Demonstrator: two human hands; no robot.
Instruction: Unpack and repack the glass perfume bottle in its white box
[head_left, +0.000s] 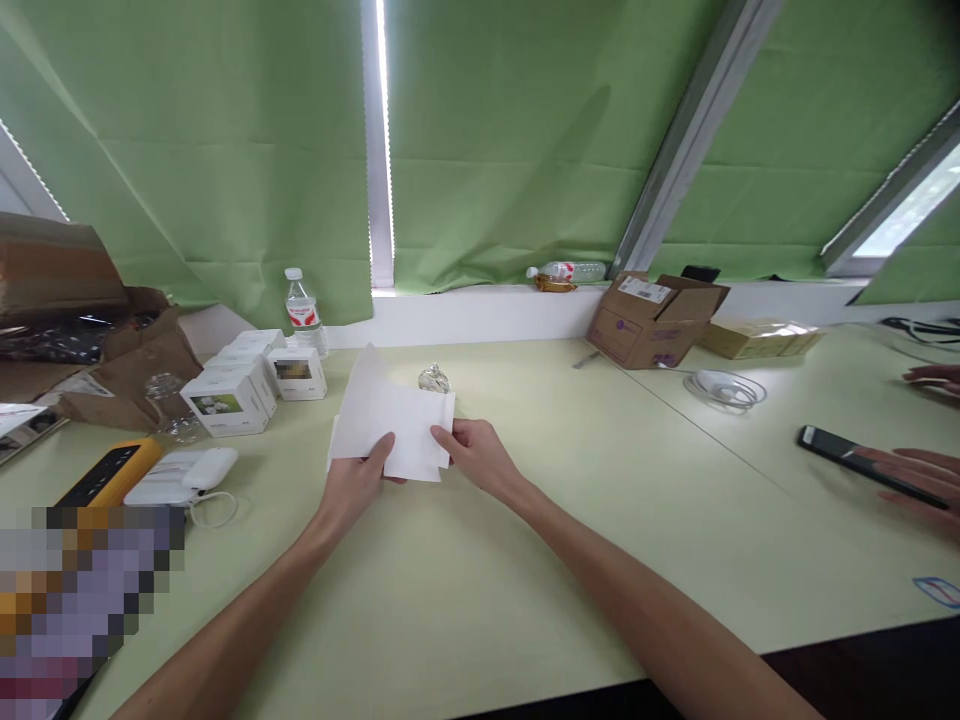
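a pale yellow-green tabletop (480, 600) carries small white cartons (229, 400) and an orange-and-black device (112, 473) at left, a shiny crumpled wad (434, 379) near the middle, and, toward the right, an open cardboard box (626, 328) with a coiled white cable (724, 390) just beside it.

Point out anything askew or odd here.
A clear bottle lies on its side on the ledge, unlike the upright bottle at left. The white paper held by the left hand and right hand has a notched, not straight, lower edge.
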